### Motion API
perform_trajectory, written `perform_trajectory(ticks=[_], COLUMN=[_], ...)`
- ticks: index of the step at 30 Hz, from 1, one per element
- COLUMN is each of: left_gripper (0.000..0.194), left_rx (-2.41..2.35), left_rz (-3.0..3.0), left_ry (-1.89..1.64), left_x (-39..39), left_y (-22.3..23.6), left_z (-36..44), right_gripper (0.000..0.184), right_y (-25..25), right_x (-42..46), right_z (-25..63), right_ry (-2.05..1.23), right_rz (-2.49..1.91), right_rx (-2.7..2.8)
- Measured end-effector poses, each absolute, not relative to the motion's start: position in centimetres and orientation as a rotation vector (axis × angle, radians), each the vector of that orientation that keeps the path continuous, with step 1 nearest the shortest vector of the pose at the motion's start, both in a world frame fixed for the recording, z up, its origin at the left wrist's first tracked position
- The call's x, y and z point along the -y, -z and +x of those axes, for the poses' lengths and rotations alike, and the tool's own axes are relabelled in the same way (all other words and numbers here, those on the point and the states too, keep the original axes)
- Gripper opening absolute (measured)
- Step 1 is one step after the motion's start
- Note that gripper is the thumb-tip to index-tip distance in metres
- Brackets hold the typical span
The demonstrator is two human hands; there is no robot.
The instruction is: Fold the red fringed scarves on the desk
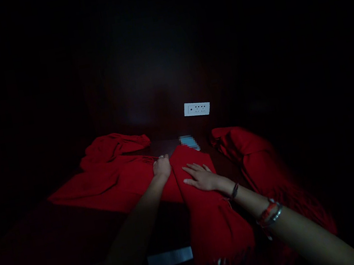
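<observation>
A red fringed scarf [212,221] lies across a dark table, its fringed end hanging over the near edge. My left hand [162,167], with a ring on one finger, is closed on red cloth beside the scarf's left edge; its fingertips are hidden. My right hand [201,178] rests palm down on the scarf, fingers spread, holding nothing. Dark and metallic bracelets circle that wrist and forearm. More red cloth [104,183] spreads to the left of my left hand, with a crumpled part [108,148] behind it.
Another folded red scarf [258,155] with long fringe lies at the right. Behind the middle scarf is a flat object with a blurred, light-blue surface [188,141]. A white socket plate [196,109] sits on the dark wall. Surroundings are very dim.
</observation>
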State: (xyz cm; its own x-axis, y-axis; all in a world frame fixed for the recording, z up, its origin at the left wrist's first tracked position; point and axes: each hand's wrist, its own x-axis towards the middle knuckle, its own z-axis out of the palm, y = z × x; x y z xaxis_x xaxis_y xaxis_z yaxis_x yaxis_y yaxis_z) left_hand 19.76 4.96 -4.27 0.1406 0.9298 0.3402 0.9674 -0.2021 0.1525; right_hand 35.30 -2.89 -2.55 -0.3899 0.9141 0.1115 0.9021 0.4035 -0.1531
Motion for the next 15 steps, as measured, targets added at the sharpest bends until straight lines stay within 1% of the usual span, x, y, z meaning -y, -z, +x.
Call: perform_trajectory(ticks=[5,8,11,13,15], left_gripper=[0.036,0.040,0.041,0.043,0.045], left_rx=[1.871,1.635,1.515,1.603,1.714], left_rz=[-2.286,-2.416,-2.630,-2.715,-2.707], left_ry=[0.580,0.624,0.398,0.175,0.059], left_x=[-3.8,-3.7,-4.5,-5.2,-5.9], left_y=[4.4,4.4,4.3,4.1,4.0], left_z=[19.3,19.2,19.1,19.0,18.9], right_gripper=[0.059,0.061,0.062,0.062,0.062], right_y=[3.6,3.4,3.4,3.6,3.8], right_x=[4.2,3.9,3.8,3.8,3.8], right_z=[34.7,34.6,34.8,34.8,34.8], right_ry=[-0.124,-0.117,-0.107,-0.101,-0.097], right_rz=[-1.718,-1.717,-1.701,-1.688,-1.667], right_rx=[2.526,2.543,2.544,2.544,2.535])
